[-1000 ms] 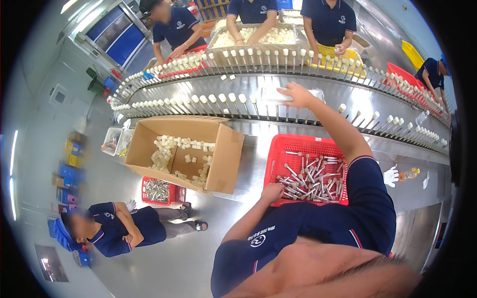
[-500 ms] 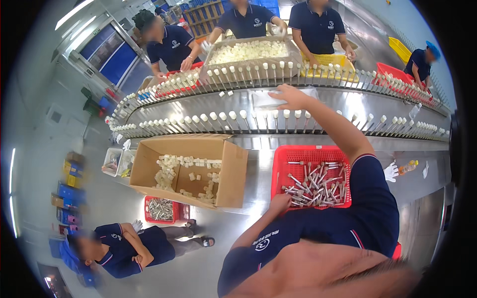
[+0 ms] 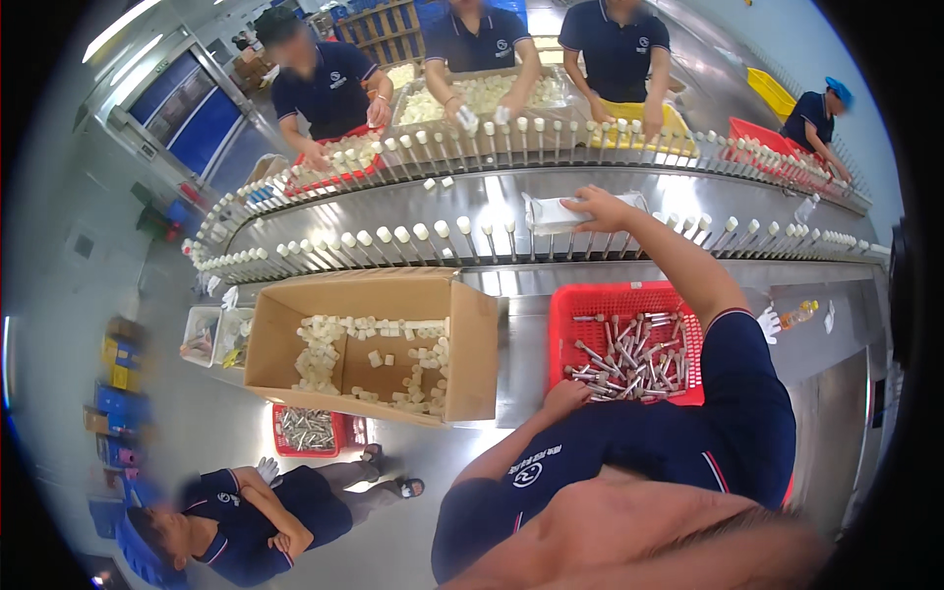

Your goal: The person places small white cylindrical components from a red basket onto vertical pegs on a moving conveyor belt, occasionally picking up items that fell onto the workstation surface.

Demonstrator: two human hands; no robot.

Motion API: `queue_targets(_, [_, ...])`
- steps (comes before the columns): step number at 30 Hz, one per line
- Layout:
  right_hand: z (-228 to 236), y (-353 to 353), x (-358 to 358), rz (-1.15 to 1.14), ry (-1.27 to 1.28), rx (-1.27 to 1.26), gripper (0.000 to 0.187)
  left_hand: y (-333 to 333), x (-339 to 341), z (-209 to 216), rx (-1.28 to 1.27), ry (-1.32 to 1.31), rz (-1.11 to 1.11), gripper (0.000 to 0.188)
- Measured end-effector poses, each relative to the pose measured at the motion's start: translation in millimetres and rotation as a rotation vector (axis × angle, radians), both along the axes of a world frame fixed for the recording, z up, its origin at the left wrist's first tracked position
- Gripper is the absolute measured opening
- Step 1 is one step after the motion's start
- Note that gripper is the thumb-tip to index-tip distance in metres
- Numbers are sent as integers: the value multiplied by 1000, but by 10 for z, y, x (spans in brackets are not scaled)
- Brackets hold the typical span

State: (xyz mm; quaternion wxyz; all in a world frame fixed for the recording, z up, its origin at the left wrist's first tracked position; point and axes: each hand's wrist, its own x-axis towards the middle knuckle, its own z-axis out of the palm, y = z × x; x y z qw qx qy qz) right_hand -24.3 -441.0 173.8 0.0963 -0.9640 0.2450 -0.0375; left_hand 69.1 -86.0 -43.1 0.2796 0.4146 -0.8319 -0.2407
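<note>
My right hand (image 3: 602,209) reaches out over the metal conveyor. Its fingers are closed on the end of a flat white packet (image 3: 556,214), which sits at the near row of upright pins capped with white pieces (image 3: 422,232). My left hand (image 3: 568,396) is at the near left corner of a red basket (image 3: 559,334). Its fingers look curled together; what they hold, if anything, is hidden. Inside the basket lie many loose metal-handled brushes (image 3: 629,354) with brownish heads.
A cardboard box (image 3: 472,364) with white pieces stands left of the basket. Coworkers sort white pieces across the conveyor; another person stands with folded arms at lower left. A bottle (image 3: 798,315) and white glove (image 3: 769,323) lie at right. A smaller red basket (image 3: 344,433) sits below the box.
My right hand has drawn the white packet nearer, from the middle of the conveyor to the near row of pins. My left hand stays by the basket corner. The view has shifted slightly.
</note>
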Motion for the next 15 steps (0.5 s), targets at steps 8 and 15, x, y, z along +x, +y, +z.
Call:
queue_targets(8, [297,-81,70,43,-173,-70,66,-34,45,-40,166,-41,-19,17])
queue_targets(15, [134,-5,606,99,-189,-106,65,-4,-21,141,285,306,233,11])
